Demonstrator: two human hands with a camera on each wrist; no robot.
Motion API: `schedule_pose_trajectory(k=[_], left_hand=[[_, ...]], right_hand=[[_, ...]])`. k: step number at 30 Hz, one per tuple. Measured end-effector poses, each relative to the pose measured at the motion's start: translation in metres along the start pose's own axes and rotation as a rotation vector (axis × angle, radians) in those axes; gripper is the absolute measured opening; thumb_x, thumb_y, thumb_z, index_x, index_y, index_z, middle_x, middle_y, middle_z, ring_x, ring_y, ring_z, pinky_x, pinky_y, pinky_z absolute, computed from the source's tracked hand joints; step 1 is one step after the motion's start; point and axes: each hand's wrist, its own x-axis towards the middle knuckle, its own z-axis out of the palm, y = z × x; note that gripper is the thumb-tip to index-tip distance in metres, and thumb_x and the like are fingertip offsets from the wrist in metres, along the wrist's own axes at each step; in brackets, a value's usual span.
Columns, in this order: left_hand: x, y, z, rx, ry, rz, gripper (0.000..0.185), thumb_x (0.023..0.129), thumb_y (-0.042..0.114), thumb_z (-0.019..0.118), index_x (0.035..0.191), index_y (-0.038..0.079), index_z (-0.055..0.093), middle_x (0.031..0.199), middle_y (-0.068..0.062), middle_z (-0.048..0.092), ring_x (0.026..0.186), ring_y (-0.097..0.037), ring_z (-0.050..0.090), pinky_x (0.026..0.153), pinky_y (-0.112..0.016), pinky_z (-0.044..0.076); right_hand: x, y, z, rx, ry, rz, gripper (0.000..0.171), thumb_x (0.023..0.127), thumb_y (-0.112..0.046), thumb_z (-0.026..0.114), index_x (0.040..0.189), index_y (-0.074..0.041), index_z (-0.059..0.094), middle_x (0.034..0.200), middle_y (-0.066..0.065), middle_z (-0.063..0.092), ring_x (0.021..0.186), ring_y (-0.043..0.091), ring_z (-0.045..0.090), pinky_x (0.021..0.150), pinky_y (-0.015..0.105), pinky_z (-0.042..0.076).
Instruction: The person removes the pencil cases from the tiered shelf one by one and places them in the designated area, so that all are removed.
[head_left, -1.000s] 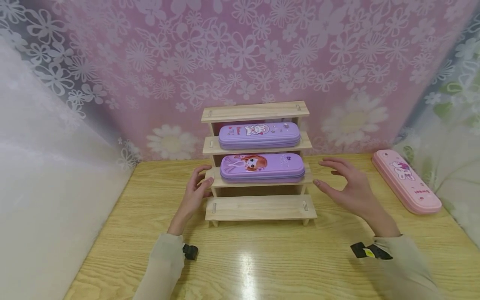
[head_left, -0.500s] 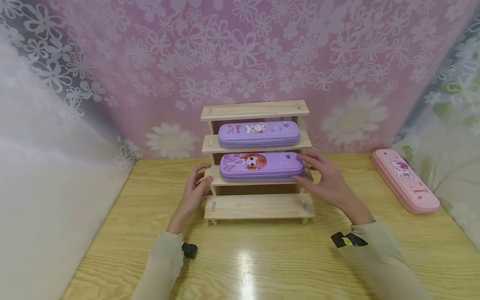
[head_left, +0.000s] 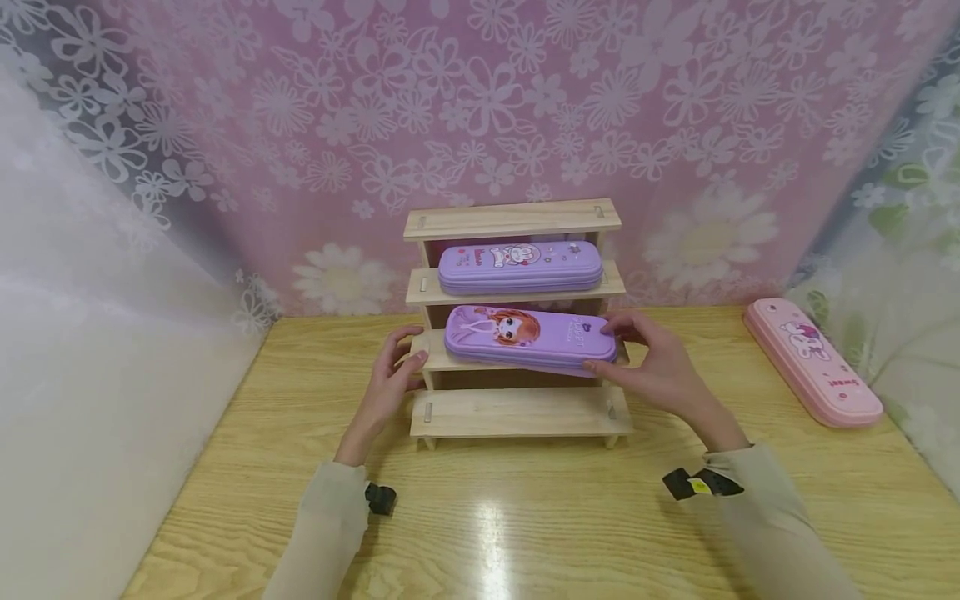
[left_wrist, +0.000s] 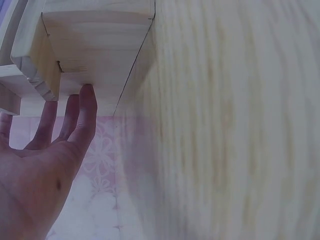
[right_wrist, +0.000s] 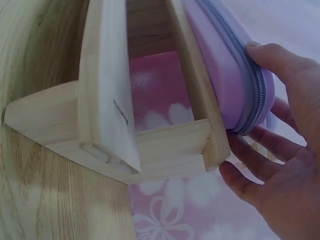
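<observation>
1. Your right hand [head_left: 660, 371] grasps the right end of the purple case [head_left: 531, 339], thumb over, fingers under; the case sits skewed on the rack's [head_left: 517, 414] second step.
2. Your left hand [head_left: 386, 385] rests straight-fingered against the rack's left side, seemingly just touching.
3. Another purple case [head_left: 520, 267] lies above.
4. A pink case [head_left: 812, 362] lies well right.

The desk's front edge [head_left: 480, 533] lies open for a hand to pass, while the wooden stepped rack [head_left: 516, 412] blocks the middle of the back edge and a pink pencil case [head_left: 812, 361] lies along the right edge.
</observation>
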Motion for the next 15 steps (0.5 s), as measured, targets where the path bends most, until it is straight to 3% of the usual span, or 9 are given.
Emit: schedule_pose_trajectory(k=[3,10,15], left_hand=[[0.000,0.000,0.000,0.008,-0.004,0.002,0.040,0.097,0.016,0.051,0.136,0.015,0.041,0.127,-0.019,0.049,0.098,-0.021,0.060,0.079,-0.049,0.055],[0.001,-0.003,-0.001,0.005,-0.009,0.005,0.041,0.098,0.018,0.051,0.137,0.015,0.040,0.127,-0.017,0.048,0.099,-0.021,0.059,0.080,-0.053,0.054],[0.009,-0.024,-0.007,0.008,-0.026,0.040,0.044,0.098,0.026,0.051,0.139,0.017,0.038,0.128,-0.014,0.048,0.099,-0.019,0.061,0.077,-0.046,0.056]], right_hand=[[-0.004,-0.002,-0.004,0.051,-0.007,0.050,0.044,0.067,-0.019,0.087,0.101,-0.013,0.060,0.116,0.001,0.062,0.097,0.005,0.060,0.084,0.014,0.049],[-0.018,0.002,-0.015,0.138,0.004,0.088,0.045,0.063,-0.011,0.088,0.099,-0.012,0.060,0.121,0.001,0.060,0.105,0.003,0.056,0.081,0.015,0.052],[-0.031,0.009,-0.026,0.163,0.022,0.075,0.047,0.063,-0.002,0.086,0.100,-0.011,0.060,0.123,0.004,0.057,0.107,0.002,0.055,0.082,0.010,0.050]])
